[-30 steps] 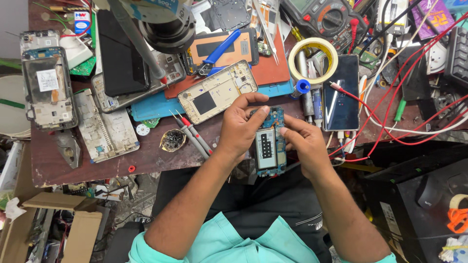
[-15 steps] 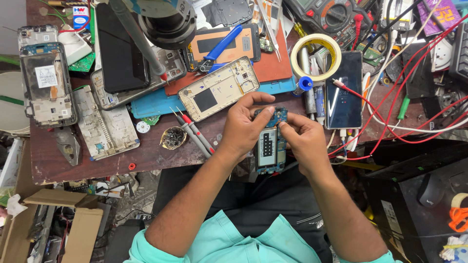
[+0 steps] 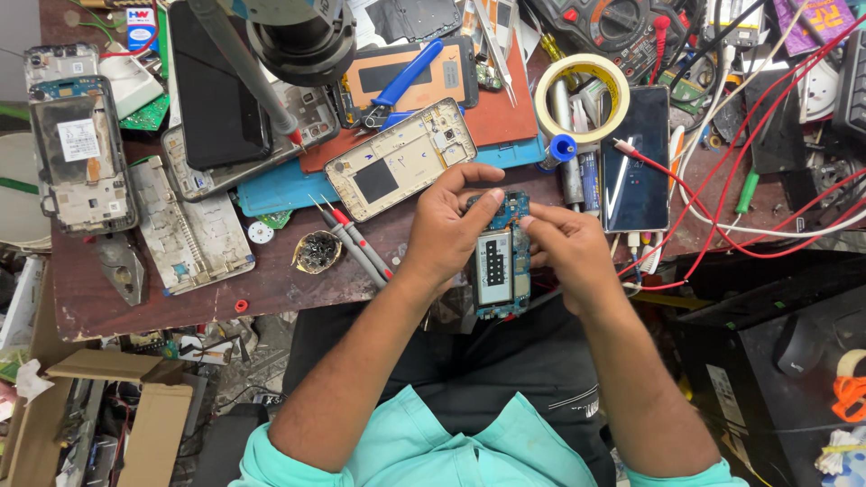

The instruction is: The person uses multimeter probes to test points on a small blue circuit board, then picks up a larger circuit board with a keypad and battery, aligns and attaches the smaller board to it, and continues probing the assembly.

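A blue phone circuit board (image 3: 499, 266) with a silver shield plate is held upright over the near edge of the brown workbench (image 3: 162, 293). My left hand (image 3: 448, 227) grips its left side, thumb and fingers pinching near the top. My right hand (image 3: 564, 243) holds the right side, its fingertips pressed on the board's upper edge. Just beyond the hands lies a gold phone mid-frame (image 3: 401, 160). Two red-tipped probes (image 3: 352, 239) rest left of my left hand.
Opened phones (image 3: 79, 162) and back covers (image 3: 194, 230) lie at the left. A dark phone (image 3: 636, 158), a tape roll (image 3: 582, 95), blue pliers (image 3: 401, 81), a multimeter (image 3: 622, 22) and red wires (image 3: 722, 225) crowd the right. Cardboard boxes (image 3: 108, 415) sit below left.
Both hands stay on the board; my fingers have shifted slightly toward its top edge. Nothing else on the bench has moved.
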A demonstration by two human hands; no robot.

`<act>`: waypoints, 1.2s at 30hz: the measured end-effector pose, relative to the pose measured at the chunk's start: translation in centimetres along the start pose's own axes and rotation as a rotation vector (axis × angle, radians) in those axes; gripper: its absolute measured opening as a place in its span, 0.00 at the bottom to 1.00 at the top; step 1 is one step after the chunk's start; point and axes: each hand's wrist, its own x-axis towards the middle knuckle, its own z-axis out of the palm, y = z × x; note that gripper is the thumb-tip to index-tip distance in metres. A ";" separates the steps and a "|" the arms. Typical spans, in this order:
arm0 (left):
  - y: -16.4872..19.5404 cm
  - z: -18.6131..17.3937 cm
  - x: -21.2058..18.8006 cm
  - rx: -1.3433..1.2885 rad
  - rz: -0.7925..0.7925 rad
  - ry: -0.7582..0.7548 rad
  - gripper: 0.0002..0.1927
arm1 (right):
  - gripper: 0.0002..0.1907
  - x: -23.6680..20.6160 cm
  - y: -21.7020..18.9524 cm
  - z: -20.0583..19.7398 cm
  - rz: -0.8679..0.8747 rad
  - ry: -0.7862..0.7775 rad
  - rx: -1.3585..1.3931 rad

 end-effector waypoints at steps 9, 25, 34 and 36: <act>0.3 0.0 -0.1 0.047 -0.033 0.007 0.12 | 0.18 -0.2 -0.3 0.2 0.010 -0.062 0.019; 0.2 -0.6 0.3 -0.256 0.032 0.045 0.14 | 0.19 -1.0 -2.6 -2.4 0.113 -0.276 -0.245; 0.9 0.5 0.0 -0.046 0.021 -0.036 0.18 | 0.18 -0.7 -2.4 -2.8 -0.038 -0.229 -0.064; 0.8 0.4 0.1 -0.061 0.010 -0.005 0.17 | 0.19 -0.6 -2.3 -2.8 -0.044 -0.209 -0.053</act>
